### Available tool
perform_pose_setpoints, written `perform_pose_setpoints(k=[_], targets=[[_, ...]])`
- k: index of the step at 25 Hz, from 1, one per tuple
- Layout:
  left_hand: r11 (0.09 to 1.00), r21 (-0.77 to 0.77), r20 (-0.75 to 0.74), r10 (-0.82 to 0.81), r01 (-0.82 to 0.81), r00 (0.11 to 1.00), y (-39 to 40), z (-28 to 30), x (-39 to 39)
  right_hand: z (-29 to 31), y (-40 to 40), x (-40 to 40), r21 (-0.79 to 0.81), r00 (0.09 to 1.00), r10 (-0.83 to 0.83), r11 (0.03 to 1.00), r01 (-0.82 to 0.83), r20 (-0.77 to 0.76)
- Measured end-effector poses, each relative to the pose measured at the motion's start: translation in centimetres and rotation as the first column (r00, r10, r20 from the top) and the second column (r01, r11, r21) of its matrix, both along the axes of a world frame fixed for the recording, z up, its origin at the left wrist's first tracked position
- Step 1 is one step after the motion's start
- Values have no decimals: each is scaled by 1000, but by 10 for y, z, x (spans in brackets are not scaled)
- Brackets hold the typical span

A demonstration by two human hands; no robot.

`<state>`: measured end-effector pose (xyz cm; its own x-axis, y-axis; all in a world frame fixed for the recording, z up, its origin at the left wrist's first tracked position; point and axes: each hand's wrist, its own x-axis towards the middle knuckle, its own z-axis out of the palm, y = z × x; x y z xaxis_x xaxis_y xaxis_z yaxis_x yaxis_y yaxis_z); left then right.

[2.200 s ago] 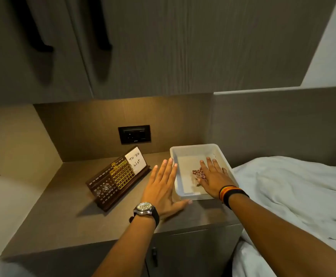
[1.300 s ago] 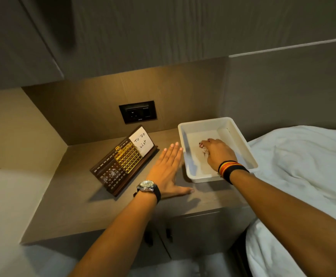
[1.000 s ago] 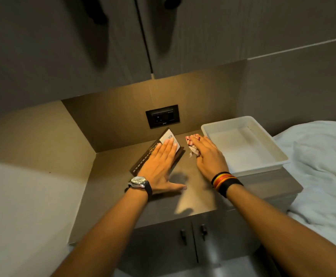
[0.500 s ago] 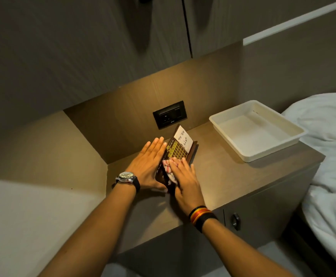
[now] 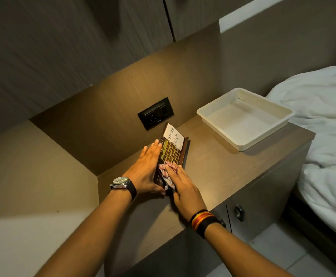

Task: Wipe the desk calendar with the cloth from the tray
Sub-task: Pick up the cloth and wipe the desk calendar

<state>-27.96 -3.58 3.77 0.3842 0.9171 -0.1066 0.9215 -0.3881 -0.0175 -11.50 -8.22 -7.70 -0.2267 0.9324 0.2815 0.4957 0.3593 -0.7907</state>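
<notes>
A dark wooden desk calendar [image 5: 172, 151] with a gold date grid and a white "To Do List" note leans on the bedside counter [image 5: 223, 166]. My left hand [image 5: 146, 168], with a wristwatch, lies flat along the calendar's left edge and holds it steady. My right hand [image 5: 184, 189], with striped wristbands, presses a small red-and-white checked cloth [image 5: 167, 173] onto the calendar's lower face. The white plastic tray [image 5: 245, 144] stands at the right end of the counter with nothing in it.
A black wall socket [image 5: 156, 112] sits on the back panel behind the calendar. Cabinet doors hang overhead. A bed with white bedding [image 5: 326, 140] borders the counter on the right. Below the counter are cabinet doors with a dark handle [image 5: 239, 212].
My right hand took the cloth out of the tray and carried it left onto the calendar. My left hand moved from the counter to the calendar's left edge. The camera swung left.
</notes>
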Motion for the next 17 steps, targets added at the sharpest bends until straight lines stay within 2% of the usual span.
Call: perform_pose_setpoints(k=[6,13,17], targets=[[998,36,25,-43,42,999,0,0,-11,-5,-1,-8,12,999,-47,999,47,6],[999,26,154,-23,19,988,0,-10,-8,9,4,-21,-75,987,-54,996,43,-149],[1000,0,219,-10,10,976,-1,-16,-7,-10,-17,-8,99,993,80,992,-72,-83]])
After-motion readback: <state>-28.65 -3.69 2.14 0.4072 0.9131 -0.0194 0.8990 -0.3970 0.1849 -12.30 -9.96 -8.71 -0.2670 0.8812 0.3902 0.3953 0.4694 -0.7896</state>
